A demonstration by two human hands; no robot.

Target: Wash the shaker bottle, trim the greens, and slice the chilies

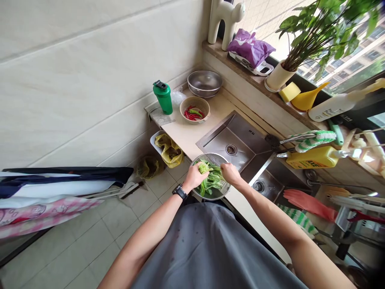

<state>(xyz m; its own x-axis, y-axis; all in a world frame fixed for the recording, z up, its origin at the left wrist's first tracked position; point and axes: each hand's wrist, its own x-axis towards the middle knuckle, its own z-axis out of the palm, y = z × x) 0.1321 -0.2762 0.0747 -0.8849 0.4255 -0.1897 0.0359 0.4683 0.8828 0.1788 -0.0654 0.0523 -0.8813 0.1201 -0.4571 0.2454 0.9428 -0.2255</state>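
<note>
A metal colander point(221, 159) sits at the counter's near edge beside the sink, filled with leafy green vegetables point(212, 181). My left hand point(195, 176), with a black watch on its wrist, is closed around the pale stem end of one bunch. My right hand point(231, 173) is closed on the leaves of the same greens over the colander. Both forearms reach in from below.
A steel sink point(240, 138) lies just behind the colander. Further back stand a wicker bowl of red chillies point(195, 109), a green bottle point(163, 97) and a steel bowl point(205, 83). A bin with a yellow bag point(169, 149) stands on the floor left. Dish soap point(313, 157) and pink gloves point(309, 202) are right.
</note>
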